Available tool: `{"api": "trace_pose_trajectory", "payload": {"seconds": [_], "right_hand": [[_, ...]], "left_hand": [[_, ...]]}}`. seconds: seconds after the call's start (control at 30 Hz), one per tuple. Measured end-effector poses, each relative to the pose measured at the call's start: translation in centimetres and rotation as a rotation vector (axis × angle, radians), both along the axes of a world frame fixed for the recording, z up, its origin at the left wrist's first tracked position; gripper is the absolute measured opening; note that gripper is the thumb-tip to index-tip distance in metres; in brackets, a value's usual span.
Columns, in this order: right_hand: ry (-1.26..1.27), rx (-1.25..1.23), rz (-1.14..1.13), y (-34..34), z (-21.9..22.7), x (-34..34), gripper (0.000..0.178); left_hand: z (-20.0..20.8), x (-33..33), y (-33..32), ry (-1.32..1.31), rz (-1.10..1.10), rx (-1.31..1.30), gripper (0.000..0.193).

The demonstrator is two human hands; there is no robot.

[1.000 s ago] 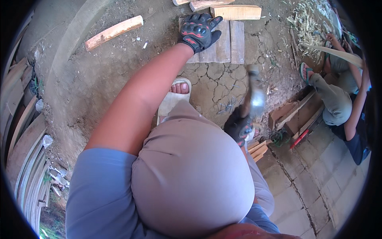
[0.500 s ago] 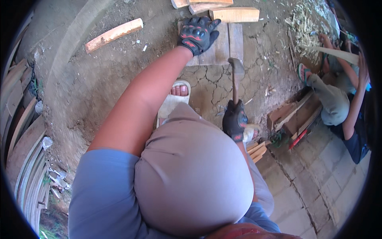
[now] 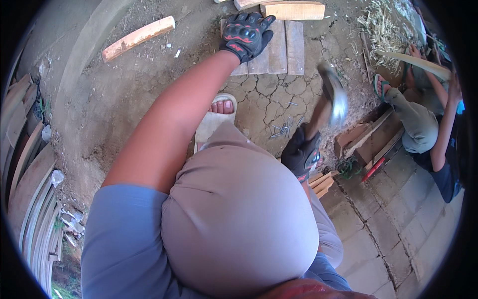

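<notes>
The cracked dirt ground (image 3: 149,94) fills most of the view, with paving slabs (image 3: 398,234) at the lower right. A second person (image 3: 428,124) crouches at the right edge, holding a long pale strip (image 3: 413,59). Straight ahead lie flat grey wooden planks (image 3: 281,47) side by side on the dirt, with a paler wood block (image 3: 294,10) just beyond them and a loose reddish stick of wood (image 3: 138,38) well off to the left.

The left hand (image 3: 246,34), in a black glove with red marks, presses palm-down with fingers spread on the near-left part of the planks. The right hand (image 3: 301,155), gloved the same, is closed tightly around the lower end of a hammer (image 3: 326,102). The wooden handle rises up and away from the fist, and the blurred metal head sits above the grip, in the air over bare dirt, short of the planks. A small scatter of nails (image 3: 285,129) lies on the ground just beside the right fist, near a sandalled foot (image 3: 219,112).
</notes>
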State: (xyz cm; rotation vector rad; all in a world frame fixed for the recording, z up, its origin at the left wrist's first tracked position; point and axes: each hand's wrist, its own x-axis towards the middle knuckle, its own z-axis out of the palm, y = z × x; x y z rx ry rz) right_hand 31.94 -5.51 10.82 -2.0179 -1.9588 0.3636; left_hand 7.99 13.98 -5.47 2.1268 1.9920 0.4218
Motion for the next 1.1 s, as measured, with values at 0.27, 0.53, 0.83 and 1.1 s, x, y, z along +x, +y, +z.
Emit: {"api": "trace_pose_trajectory", "payload": {"seconds": [0.27,0.53,0.83,1.1], "right_hand": [[-0.08,-0.301,-0.084,-1.4,-3.5,1.3,0.033],[-0.181,-0.422,-0.099,-0.7,-6.0,2.4,0.023],[-0.09,-0.374,-0.081,0.5,-3.6,1.3,0.031],[0.066,-0.014,-0.012,0.0,-2.4,0.3,0.033]], "left_hand": [[-0.2,1.0,0.9,-0.017,-0.022,0.017,0.057],[1.2,1.7,-0.1,-0.025,-0.012,-0.008,0.054],[1.9,1.5,-0.1,-0.005,-0.011,-0.05,0.056],[1.1,0.9,-0.4,-0.01,0.034,-0.011,0.054]]}}
